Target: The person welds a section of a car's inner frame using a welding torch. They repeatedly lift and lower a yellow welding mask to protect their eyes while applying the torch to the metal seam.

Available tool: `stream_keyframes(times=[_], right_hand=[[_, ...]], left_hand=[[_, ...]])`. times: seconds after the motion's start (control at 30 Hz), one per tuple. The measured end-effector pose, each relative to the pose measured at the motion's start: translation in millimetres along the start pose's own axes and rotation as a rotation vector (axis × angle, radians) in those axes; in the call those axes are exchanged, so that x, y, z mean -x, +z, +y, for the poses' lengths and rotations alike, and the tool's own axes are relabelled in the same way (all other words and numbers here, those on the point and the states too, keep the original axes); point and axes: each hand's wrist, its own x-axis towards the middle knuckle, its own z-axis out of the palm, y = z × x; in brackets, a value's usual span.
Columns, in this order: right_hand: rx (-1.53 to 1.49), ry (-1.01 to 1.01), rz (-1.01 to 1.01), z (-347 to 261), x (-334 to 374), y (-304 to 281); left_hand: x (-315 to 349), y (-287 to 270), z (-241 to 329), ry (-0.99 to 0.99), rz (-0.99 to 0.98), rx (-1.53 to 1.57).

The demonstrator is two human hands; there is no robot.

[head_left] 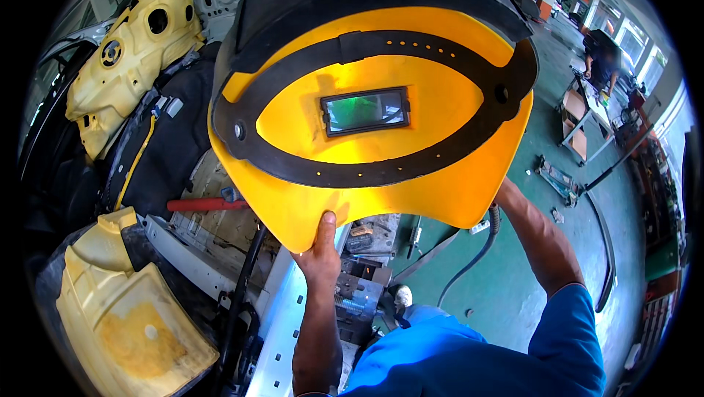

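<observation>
A yellow welding helmet point(440, 107) fills the upper middle, its hollow inside toward me. Across it loops a black headband point(356, 175) with adjustment holes, around a small dark viewing window point(367, 111) that shows green. My left hand point(320, 256) grips the helmet's lower left edge, thumb pressed on the inner face. My right hand point(506, 195) is at the lower right edge; its fingers are hidden behind the shell. A dark hose point(493, 232) emerges just below that hand, but whether the hand holds it I cannot tell.
At left stands a stripped vehicle interior with yellow padded panels point(139, 320), a red bar point(205, 205) and a white metal sill point(282, 338). A clamp-like metal device point(359, 290) sits below the helmet. Beyond, a person point(603, 63) stands at a table point(590, 107); a floor jack point(561, 180) lies nearer.
</observation>
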Motion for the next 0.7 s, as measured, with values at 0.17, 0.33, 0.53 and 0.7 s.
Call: stream_keyframes(times=[0.17,0.33,0.53,0.7], right_hand=[[0.163,0.018,-0.007,-8,2,-2],[0.29,0.041,-0.035,1,-3,-2],[0.284,0.06,-0.011,4,-2,-3],[0.311,0.156,-0.014,0,-4,0]], left_hand=[[2,0,-3,-0.1,0.025,0.043],[0,3,-5,-0.069,0.038,0.097],[0,6,-7,-0.066,0.042,0.105],[-1,3,-12,-0.033,0.041,0.11]])
